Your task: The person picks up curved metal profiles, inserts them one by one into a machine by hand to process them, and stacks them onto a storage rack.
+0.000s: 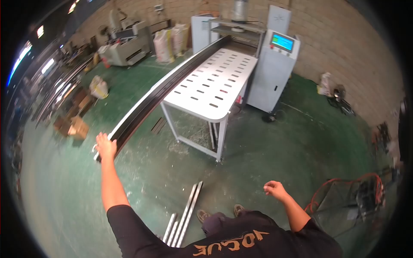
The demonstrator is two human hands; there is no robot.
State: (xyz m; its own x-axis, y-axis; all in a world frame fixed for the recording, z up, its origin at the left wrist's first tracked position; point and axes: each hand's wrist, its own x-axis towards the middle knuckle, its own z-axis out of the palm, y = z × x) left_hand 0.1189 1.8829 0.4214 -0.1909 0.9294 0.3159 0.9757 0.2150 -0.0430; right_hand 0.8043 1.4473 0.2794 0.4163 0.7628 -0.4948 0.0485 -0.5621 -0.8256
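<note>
My left hand [106,146] is on the near end of a long dark rail with a silver edge [148,99], its fingers curled over the outer side. That rail runs back along a white slotted table [204,88] to the machine behind. Low in front of my body, my right hand [275,189] hangs in the air with thumb and fingers drawn together. Whether anything small is between them cannot be made out. Several shiny metal tubes [186,215] lie on the floor by my feet.
A grey control cabinet with a lit screen [282,42] stands right of the table. White sacks [163,46] and another machine [124,49] are by the back wall. Cardboard boxes [78,128] sit at left. An orange hose [340,181] loops over a cart at right.
</note>
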